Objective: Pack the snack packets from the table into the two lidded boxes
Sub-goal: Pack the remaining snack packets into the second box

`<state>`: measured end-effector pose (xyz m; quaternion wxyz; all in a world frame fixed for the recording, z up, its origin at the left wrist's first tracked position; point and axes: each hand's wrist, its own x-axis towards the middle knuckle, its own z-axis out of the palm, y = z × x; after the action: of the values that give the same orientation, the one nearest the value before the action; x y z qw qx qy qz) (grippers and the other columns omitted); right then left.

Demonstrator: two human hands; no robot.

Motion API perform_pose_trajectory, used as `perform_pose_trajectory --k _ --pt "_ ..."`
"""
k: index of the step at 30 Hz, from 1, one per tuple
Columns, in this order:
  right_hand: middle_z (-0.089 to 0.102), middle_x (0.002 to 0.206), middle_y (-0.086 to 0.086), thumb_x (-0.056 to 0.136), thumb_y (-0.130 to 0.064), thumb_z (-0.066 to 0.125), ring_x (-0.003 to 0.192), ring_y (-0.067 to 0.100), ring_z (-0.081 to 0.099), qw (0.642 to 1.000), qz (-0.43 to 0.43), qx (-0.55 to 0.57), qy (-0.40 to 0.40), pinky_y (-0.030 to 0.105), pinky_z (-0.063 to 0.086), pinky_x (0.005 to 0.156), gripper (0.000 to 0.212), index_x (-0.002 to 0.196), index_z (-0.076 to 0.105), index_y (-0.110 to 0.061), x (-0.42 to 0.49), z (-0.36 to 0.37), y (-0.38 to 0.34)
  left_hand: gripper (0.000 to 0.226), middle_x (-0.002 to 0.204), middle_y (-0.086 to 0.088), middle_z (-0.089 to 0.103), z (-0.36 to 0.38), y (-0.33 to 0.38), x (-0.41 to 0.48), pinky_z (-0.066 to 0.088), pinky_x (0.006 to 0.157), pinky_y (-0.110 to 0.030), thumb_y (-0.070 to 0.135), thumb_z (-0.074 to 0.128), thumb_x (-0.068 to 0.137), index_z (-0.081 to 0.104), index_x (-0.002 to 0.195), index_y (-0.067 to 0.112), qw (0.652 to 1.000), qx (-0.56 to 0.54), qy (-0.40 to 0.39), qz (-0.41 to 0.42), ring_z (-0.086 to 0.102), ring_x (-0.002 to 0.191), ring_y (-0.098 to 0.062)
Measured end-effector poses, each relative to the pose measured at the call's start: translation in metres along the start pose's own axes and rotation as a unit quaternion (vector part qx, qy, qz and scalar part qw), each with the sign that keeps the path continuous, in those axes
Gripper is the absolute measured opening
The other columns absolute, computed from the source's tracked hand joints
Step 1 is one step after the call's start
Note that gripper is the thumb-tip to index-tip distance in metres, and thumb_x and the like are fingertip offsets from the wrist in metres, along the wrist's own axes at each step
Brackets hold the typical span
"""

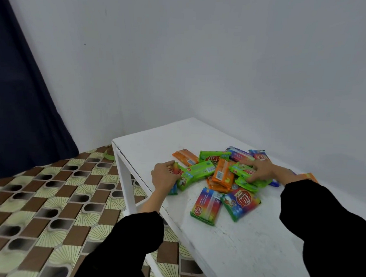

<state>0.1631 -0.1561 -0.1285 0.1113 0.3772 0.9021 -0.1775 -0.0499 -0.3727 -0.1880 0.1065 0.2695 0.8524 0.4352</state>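
1. The glossy plastic snack packets, in green, orange and rainbow colours, lie in one loose heap on the far part of the white painted table, near the wall. The two lidded boxes are not in view, so I cannot tell where they stand.
2. The left hand is at the left edge of the heap. Its fingers curl over a small packet with red and green print and grip it by the side.
3. The right hand lies on the right side of the heap, with its fingers spread and fairly straight. It presses on the bright green packets and pinches nothing.
4. I judge that the step in hand is to gather the heap between both hands. To do it well, both hands should come inward together, low on the table, so that the packets slide into a stack and do not jump out.
5. The wrappers look smooth and slippery, so a big handful may slip away. A smaller bundle, held from both ends, would be safer.
6. The two rainbow-coloured packets nearest to the person and the flat orange packet at the far side lie apart from both hands. They probably need a separate pick.
7. The left hand is close to the left edge of the table. A push outward there could drop a packet onto the patterned tile floor.
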Motion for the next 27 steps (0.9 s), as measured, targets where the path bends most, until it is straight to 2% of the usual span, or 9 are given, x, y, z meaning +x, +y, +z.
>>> perform_pose_trajectory --k 3,6,8,11,13,17,19,24,27 --pt "0.043 0.144 0.008 0.072 -0.030 0.075 0.130 0.026 0.042 0.997 0.006 -0.021 0.074 0.030 0.034 0.105 0.077 0.140 0.039 -0.033 -0.014 0.004 -0.004 0.061 0.110 -0.010 0.060 -0.003 0.017 -0.011 0.044 0.086 -0.031 0.017 0.079 0.064 0.061 0.122 0.020 0.998 -0.007 0.015 0.065 0.055 0.103 -0.026" --pt "0.046 0.140 0.014 0.064 -0.040 0.079 0.127 0.028 0.044 0.993 0.018 -0.014 0.119 0.030 0.036 0.101 0.090 0.142 0.036 -0.031 -0.043 -0.011 -0.005 0.058 0.104 -0.010 0.061 -0.007 0.052 -0.023 0.043 0.080 -0.029 0.013 0.078 0.063 0.063 0.119 0.020 0.989 -0.015 0.000 0.148 0.057 0.098 -0.025" --pt "0.044 0.139 0.019 0.065 -0.039 0.080 0.127 0.032 0.043 0.991 0.023 0.000 0.129 0.030 0.035 0.101 0.094 0.144 0.031 -0.031 -0.073 -0.029 0.002 0.058 0.105 -0.009 0.063 -0.008 0.085 -0.035 0.045 0.083 -0.030 0.011 0.078 0.063 0.064 0.118 0.020 0.978 -0.024 -0.037 0.206 0.058 0.098 -0.024" --pt "0.041 0.138 0.019 0.075 -0.027 0.076 0.127 0.033 0.041 0.987 0.043 0.005 0.155 0.031 0.035 0.099 0.087 0.146 0.026 -0.030 -0.129 -0.055 0.019 0.057 0.113 -0.006 0.065 -0.001 0.140 -0.059 0.044 0.089 -0.026 0.011 0.081 0.063 0.064 0.117 0.021 0.948 -0.032 -0.106 0.298 0.059 0.105 -0.020" --pt "0.040 0.139 0.017 0.076 -0.023 0.074 0.127 0.032 0.041 0.982 0.065 0.012 0.176 0.031 0.036 0.099 0.085 0.146 0.026 -0.029 -0.173 -0.069 0.031 0.056 0.117 -0.004 0.064 0.007 0.177 -0.082 0.050 0.088 -0.026 0.009 0.080 0.063 0.065 0.116 0.022 0.925 -0.048 -0.160 0.340 0.061 0.103 -0.018" --pt "0.040 0.143 0.011 0.077 -0.021 0.074 0.128 0.028 0.041 0.973 0.131 0.019 0.190 0.029 0.034 0.098 0.084 0.146 0.027 -0.023 -0.262 -0.072 0.057 0.052 0.115 0.000 0.064 0.027 0.243 -0.137 0.052 0.073 -0.015 0.009 0.080 0.066 0.065 0.113 0.025 0.852 -0.054 -0.295 0.428 0.061 0.094 -0.012" --pt "0.042 0.142 0.011 0.074 -0.018 0.074 0.124 0.027 0.044 0.965 0.173 0.023 0.194 0.029 0.037 0.096 0.083 0.145 0.029 -0.020 -0.301 -0.063 0.070 0.052 0.114 0.002 0.063 0.039 0.267 -0.166 0.050 0.072 -0.013 0.010 0.080 0.067 0.065 0.114 0.024 0.805 -0.023 -0.351 0.478 0.059 0.096 -0.011" --pt "0.049 0.136 0.013 0.073 -0.024 0.076 0.120 0.029 0.048 0.940 0.284 0.006 0.188 0.033 0.040 0.099 0.078 0.139 0.038 -0.012 -0.378 -0.029 0.101 0.053 0.116 -0.001 0.060 0.077 0.290 -0.226 0.048 0.070 -0.015 0.013 0.080 0.066 0.062 0.111 0.033 0.703 0.059 -0.434 0.561 0.057 0.099 -0.013" --pt "0.042 0.141 0.013 0.072 -0.023 0.076 0.126 0.029 0.043 0.930 0.327 0.029 0.165 0.030 0.037 0.100 0.083 0.142 0.033 -0.011 -0.403 -0.002 0.112 0.055 0.121 -0.005 0.058 0.097 0.289 -0.252 0.049 0.080 -0.025 0.010 0.081 0.066 0.062 0.113 0.031 0.645 0.111 -0.474 0.589 0.054 0.107 -0.017"
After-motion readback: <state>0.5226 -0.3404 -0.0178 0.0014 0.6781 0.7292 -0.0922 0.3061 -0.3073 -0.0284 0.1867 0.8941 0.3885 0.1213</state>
